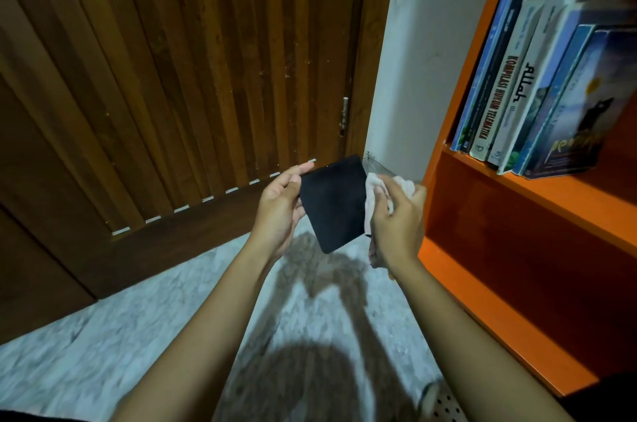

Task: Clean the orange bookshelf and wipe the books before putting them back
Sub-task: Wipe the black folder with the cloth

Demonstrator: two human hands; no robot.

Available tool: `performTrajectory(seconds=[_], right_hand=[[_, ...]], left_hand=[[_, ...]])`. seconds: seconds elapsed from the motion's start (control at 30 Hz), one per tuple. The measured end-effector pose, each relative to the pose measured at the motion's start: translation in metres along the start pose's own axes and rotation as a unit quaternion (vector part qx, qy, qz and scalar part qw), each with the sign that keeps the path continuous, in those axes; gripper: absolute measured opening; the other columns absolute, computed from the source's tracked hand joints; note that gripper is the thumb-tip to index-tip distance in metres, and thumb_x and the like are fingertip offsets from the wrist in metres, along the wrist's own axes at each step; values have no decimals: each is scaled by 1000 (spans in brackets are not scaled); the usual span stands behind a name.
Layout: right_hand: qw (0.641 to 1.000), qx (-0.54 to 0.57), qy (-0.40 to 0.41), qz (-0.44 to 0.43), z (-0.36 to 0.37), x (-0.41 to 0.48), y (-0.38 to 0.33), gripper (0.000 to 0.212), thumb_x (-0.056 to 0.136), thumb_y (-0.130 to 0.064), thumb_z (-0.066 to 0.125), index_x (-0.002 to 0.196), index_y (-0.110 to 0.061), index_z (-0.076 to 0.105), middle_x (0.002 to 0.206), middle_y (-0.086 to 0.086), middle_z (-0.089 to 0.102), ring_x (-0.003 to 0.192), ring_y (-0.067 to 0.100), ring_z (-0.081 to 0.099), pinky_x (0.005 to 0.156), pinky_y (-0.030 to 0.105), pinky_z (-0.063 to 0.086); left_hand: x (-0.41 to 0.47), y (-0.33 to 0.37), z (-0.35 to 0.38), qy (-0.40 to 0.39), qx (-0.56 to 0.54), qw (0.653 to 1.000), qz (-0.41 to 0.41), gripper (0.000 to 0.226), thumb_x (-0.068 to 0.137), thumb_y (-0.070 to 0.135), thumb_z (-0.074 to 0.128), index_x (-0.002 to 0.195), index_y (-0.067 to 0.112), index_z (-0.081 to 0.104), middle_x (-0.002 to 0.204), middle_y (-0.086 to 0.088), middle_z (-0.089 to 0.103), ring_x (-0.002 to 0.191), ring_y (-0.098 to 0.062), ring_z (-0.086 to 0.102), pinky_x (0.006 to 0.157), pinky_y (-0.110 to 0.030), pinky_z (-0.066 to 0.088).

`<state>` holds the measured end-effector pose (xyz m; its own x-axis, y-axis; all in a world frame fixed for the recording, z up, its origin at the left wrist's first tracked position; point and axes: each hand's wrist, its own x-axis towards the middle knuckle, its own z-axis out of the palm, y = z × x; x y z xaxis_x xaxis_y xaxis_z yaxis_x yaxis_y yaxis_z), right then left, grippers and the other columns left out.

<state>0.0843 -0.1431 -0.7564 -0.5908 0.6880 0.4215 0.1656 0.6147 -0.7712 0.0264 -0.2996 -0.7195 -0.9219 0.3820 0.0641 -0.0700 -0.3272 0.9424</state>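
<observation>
The left hand [281, 211] grips a thin black rectangular book with rounded corners [332, 206] by its left edge, the thumb on the front cover and the fingers curled behind it. The book is held in the air, tilted, above the grey-white marbled floor [120, 335]. It sits in front of the lower right corner of the brown slatted wooden door [172, 76] and just left of the orange wooden bookshelf [517, 242]. The right hand [400, 225] clutches a pale pinkish cloth [374, 194], bunched in its fingers and pressed against the right edge of the book's cover. A row of upright books [537, 87] stands at the left end of the upper shelf board [568, 195]. They lean left against the bookshelf's side panel with their spines facing out, most of them blue or white. A strip of white wall [406, 42] shows between the door frame and the bookshelf. The shadows of both arms fall across the floor below the hands.
</observation>
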Motion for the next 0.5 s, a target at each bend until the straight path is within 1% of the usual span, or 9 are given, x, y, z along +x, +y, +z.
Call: performTrajectory(seconds=[0.07,0.1,0.17,0.2,0.27,0.3,0.33,0.4,0.5], right_hand=[[1000,11,10,9,4,-10,0,24,95,-32,50,115,-32,64,118,4,42,99,20,52,70,22,36],[1000,17,-4,-4,8,-20,-1,25,95,-33,50,117,-32,63,120,5,42,98,18,51,68,22,37],[996,33,-51,-60,16,-45,-2,26,94,-35,50,118,-34,61,122,5,43,96,14,51,65,18,40],[992,39,-75,-98,19,-55,0,26,93,-37,50,117,-35,61,121,3,44,96,14,51,67,18,43],[983,39,-97,-150,20,-64,8,28,91,-39,48,113,-34,63,118,1,44,96,15,52,71,25,48],[983,41,-93,-151,19,-62,14,27,91,-38,48,113,-34,64,117,1,44,95,14,52,71,27,49],[986,42,-84,-136,18,-58,20,24,92,-36,51,112,-36,64,115,-1,44,93,12,51,69,27,48],[994,29,-59,-83,16,-48,34,23,93,-33,53,111,-40,64,110,-5,41,91,8,47,65,22,43],[998,1,-57,17,15,-42,62,22,94,-31,51,111,-38,63,119,-1,43,103,19,51,71,26,41]], left_hand=[[1,-3,5,13,4,1000,2,28,102,16,35,114,17,60,117,-7,65,105,-17,64,94,-35,51],[2,-4,8,19,-3,1000,2,27,102,15,35,113,17,60,118,-8,64,106,-17,63,93,-34,52],[5,-6,10,31,-15,999,4,27,102,14,35,111,18,61,117,-10,64,107,-19,63,92,-34,53],[7,-7,9,40,-16,999,7,27,102,14,35,111,18,61,115,-9,65,106,-19,63,91,-33,53],[10,-8,4,58,-16,998,12,29,102,15,35,117,14,59,108,-6,67,100,-15,65,88,-30,54],[10,-8,1,65,-11,998,13,30,102,15,34,120,12,58,104,-3,68,97,-12,66,87,-29,54],[11,-9,-1,71,-1,997,14,30,102,16,34,122,11,57,101,-1,68,94,-11,66,86,-29,54],[12,-10,-7,84,43,995,22,31,102,19,35,120,14,59,101,1,68,96,-12,64,87,-33,53],[16,-13,-15,102,110,987,50,30,103,23,33,114,21,60,98,2,65,93,-15,61,83,-41,50]])
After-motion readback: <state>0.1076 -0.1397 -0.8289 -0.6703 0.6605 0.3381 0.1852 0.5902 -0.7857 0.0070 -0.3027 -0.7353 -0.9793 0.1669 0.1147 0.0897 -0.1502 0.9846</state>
